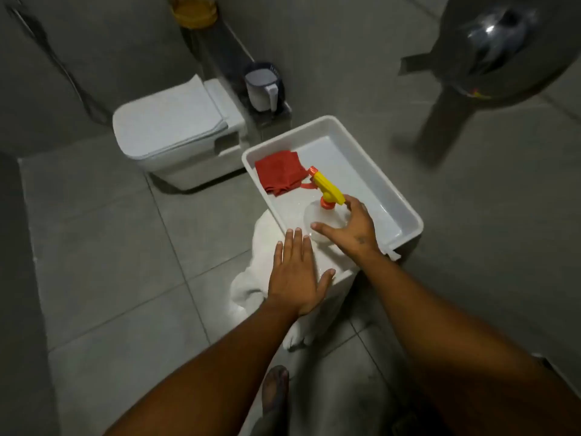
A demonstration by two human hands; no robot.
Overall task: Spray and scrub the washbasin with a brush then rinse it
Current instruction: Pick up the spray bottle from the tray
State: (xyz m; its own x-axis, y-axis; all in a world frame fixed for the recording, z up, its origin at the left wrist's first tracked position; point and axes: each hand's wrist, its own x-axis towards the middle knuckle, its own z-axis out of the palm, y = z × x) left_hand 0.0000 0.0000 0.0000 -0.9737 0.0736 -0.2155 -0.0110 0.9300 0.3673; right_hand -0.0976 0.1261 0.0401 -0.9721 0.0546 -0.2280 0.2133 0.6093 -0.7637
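1. While resting flat on near rim of washbasin (405,212), left hand (297,275) lay open, fingers spread, holding nothing.
2. Red cloth (278,174) lay inside basin, far-left corner.
3. Right hand (352,229) cupped round clear spray bottle (317,221) standing in basin w/ yellow trigger head (328,187); prob. light, wet, slippery, so best gripped at neck.

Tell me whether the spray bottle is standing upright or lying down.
Upright. The spray bottle stands in the white tray, yellow trigger head on top, the right hand around its clear body.
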